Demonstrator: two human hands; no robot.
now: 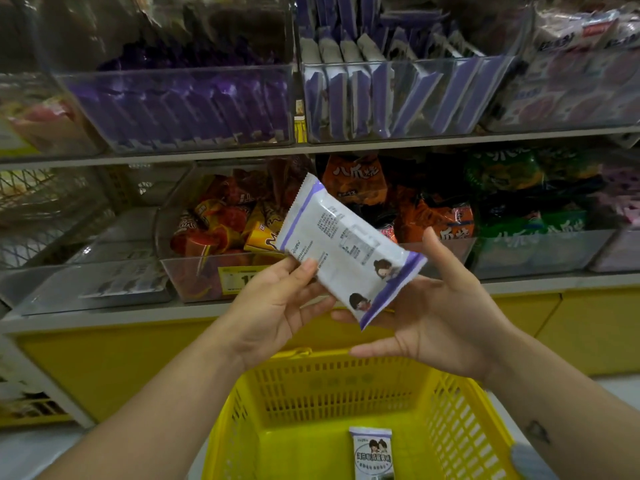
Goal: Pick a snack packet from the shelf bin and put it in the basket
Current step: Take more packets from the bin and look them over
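A white snack packet (341, 244) with purple ends is held tilted in the air, its printed back facing me, above the yellow basket (242, 393). My left hand (277, 317) pinches its lower left edge, thumb on top and fingers underneath. My right hand (440, 313) is under the packet's lower right end, with the fingers stretched out flat and the thumb raised behind it. A second packet (372, 455) of the same kind lies on the basket floor. The clear shelf bin (398, 129) on the upper shelf holds several matching purple and white packets standing upright.
A clear bin of dark purple packets (180, 105) sits at the upper left. On the lower shelf, bins hold red and orange snacks (221, 230), orange bags (433, 216) and green bags (519, 202). A yellow cabinet front (104, 362) runs below the shelves.
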